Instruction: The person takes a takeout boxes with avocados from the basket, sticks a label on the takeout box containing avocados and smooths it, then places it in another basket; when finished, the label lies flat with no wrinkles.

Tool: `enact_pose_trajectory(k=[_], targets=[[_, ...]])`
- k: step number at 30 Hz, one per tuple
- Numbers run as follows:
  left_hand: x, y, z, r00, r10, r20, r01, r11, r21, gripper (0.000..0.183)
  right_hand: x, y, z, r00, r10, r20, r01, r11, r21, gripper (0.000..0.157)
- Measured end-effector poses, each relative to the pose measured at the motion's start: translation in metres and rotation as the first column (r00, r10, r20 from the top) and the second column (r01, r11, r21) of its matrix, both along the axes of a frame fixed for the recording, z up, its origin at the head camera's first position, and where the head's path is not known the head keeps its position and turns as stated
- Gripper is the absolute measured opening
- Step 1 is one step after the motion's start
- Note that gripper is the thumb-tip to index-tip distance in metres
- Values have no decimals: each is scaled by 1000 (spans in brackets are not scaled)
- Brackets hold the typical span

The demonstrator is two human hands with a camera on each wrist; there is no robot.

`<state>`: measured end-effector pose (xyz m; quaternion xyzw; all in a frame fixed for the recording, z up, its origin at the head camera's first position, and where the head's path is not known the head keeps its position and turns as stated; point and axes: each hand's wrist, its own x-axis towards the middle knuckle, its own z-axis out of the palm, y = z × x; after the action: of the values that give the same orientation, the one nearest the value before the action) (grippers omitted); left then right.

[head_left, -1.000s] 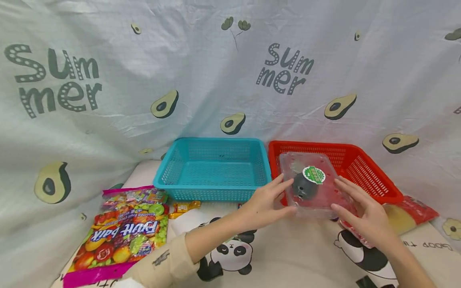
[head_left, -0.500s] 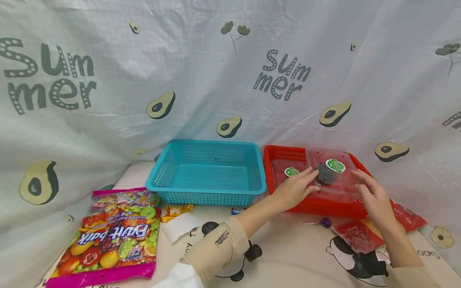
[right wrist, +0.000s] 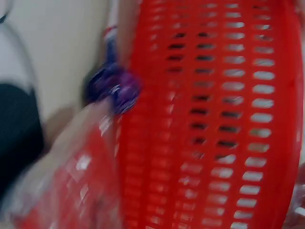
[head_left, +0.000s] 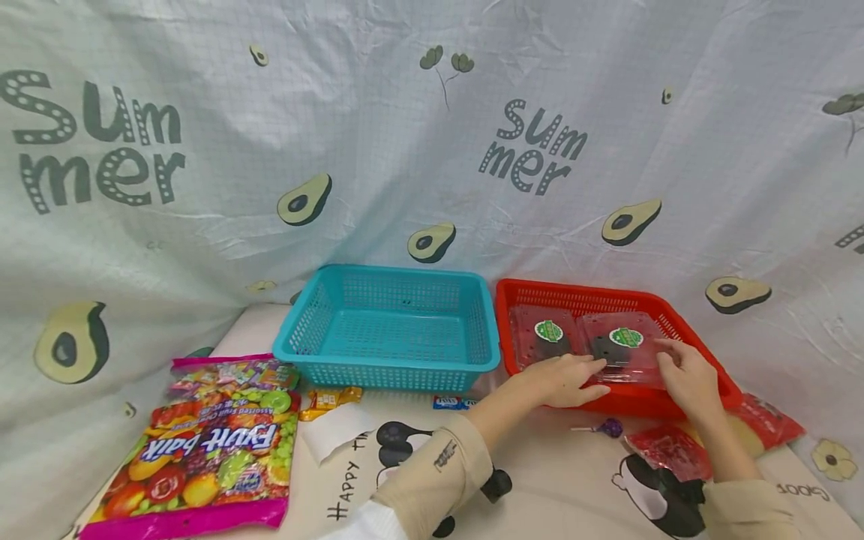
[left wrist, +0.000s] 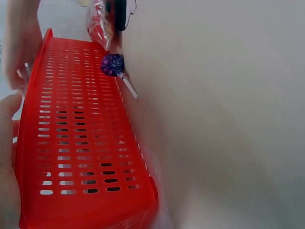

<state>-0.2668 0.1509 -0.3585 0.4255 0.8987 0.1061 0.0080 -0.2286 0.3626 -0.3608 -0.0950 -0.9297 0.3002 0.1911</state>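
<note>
Two clear plastic boxes with green-and-white stickers sit side by side in the red basket (head_left: 634, 403). My left hand (head_left: 570, 380) is at the near left edge of the right-hand box (head_left: 624, 346), fingers extended and thumb apart. At that box's right edge is my right hand (head_left: 691, 379), its fingers slightly bent. Dark patches show through both lids; the left-hand box (head_left: 536, 341) stands partly behind my left hand. In the left wrist view, my left hand (left wrist: 7, 162) lies along the basket's rim. The right wrist view is blurred and shows mostly basket wall (right wrist: 209, 119).
A turquoise basket (head_left: 394, 369) stands left of the red one. Before the red basket lie a purple lollipop (head_left: 610, 427), a red packet (head_left: 675, 451) and a red-and-yellow bag (head_left: 769, 421). Farther left are a fruit candy bag (head_left: 209, 450), orange packet (head_left: 331, 399) and white paper (head_left: 340, 429).
Both hands have carried the right-hand plastic box rightward and down into the red basket, beside the other box. The head view has shifted slightly.
</note>
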Motion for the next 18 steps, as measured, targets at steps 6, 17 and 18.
enact_pose_trajectory(k=[6,17,18], targets=[[2,7,-2,998,23,-62,-30,994,-109,58,0,0,4,997,42,64,-50,989,140,44],[5,7,0,995,24,-101,-41,984,-172,53,0,-11,8,956,-41,291,-63,939,338,54],[4,5,0,994,22,-107,-40,984,-172,51,-2,-13,8,956,-39,292,-65,939,337,54]])
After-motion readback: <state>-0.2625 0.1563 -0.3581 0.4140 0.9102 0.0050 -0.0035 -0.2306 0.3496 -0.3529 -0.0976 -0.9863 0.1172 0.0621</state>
